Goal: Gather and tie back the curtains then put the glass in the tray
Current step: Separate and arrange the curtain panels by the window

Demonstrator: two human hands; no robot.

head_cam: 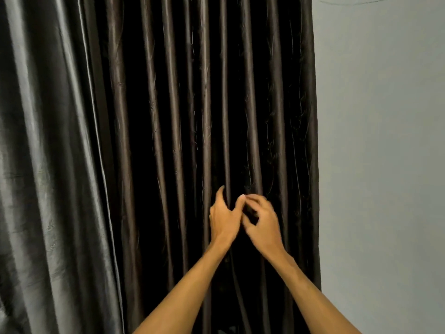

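- My left hand point(222, 216) and right hand point(261, 219) meet at the dark curtain point(192, 116), fingers half-curled among its folds; whether either pinches cloth, I cannot tell.
- The curtain hangs spread beside the wall point(385, 141), ungathered, untied.
- Glass and tray are out of view; nearly everything remains.

1. The dark brown pleated satin curtain point(204, 116) hangs in the middle, as the landmark.
2. A second, grey-sheened satin curtain panel point(48, 153) hangs left of it, its edge overlapping in front.
3. The plain pale wall point(385, 165) lies right of the curtain.
4. The left hand point(222, 216) and right hand point(261, 221) sit before the curtain's lower middle, side by side, fingers among its folds.
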